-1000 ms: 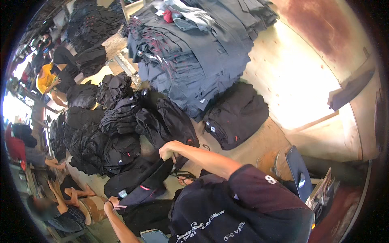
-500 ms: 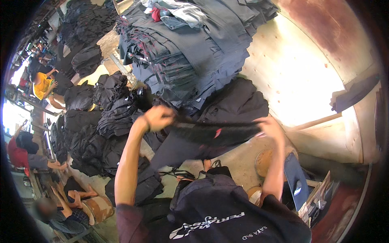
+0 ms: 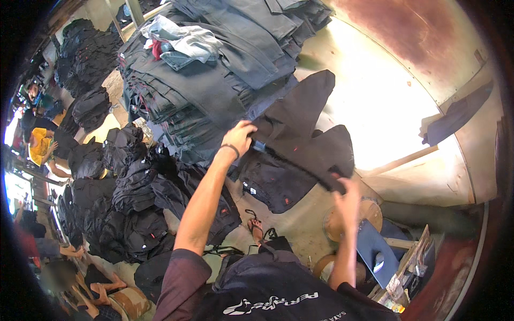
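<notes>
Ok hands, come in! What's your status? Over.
Left fingers, right fingers: gripping dark garment at opposite ends. Garment spread out, partly hiding folded dark clothes. Tall cloth stack beyond, to the left.

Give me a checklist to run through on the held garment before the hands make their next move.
1. Left hand gripping one end of the waistband of the dark cloth trousers: ok.
2. Right hand gripping the other end: ok, though the hand is blurred.
3. Waistband extended between both hands: ok.
4. Trouser legs lined up together: not ok; they splay apart, pointing away from the person.
5. Trousers resting fully on the stack of folded black cloth garments: cannot tell; they overlap it in view, but contact is hidden.
6. Hands clear of the pale, crumpled cloth on the tall grey fabric pile: ok.
</notes>
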Action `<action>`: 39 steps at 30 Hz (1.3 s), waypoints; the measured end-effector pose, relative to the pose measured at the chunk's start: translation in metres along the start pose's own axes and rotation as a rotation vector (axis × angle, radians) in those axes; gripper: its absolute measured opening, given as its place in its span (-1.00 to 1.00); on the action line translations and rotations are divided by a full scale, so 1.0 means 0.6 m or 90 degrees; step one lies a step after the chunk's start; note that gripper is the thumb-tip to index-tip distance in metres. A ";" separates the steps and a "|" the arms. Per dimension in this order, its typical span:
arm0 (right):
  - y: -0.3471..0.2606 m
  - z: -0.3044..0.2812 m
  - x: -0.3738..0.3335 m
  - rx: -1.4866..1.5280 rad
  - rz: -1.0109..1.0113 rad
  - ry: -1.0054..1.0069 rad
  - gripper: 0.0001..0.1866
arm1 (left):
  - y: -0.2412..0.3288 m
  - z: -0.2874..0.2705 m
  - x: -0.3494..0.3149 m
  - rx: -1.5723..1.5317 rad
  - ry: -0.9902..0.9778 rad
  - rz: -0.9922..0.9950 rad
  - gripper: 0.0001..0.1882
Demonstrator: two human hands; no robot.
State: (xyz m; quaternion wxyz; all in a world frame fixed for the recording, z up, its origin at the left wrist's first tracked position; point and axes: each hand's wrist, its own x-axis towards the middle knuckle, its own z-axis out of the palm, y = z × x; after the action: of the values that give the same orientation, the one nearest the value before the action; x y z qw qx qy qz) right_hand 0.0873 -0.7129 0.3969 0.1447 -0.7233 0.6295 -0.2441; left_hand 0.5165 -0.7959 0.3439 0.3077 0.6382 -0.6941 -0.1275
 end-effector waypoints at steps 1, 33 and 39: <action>0.024 0.069 -0.024 -0.007 0.034 -0.011 -0.45 | -0.034 0.052 -0.024 0.006 -0.003 -0.049 -0.61; -0.365 0.663 -0.450 -0.163 -0.681 -1.061 -0.63 | 0.511 0.518 -1.331 -0.304 0.650 -1.751 -0.48; -0.391 0.617 -0.561 -0.236 -0.721 -1.133 -0.59 | 0.711 0.582 -1.478 -0.241 0.609 -2.208 -0.01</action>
State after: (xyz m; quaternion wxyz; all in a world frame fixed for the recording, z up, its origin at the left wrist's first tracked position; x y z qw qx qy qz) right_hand 0.4530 -0.3800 0.1501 0.3054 -0.8390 -0.1020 0.4387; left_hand -0.0372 0.0493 0.0808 -0.0520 -0.4980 -0.8501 0.1631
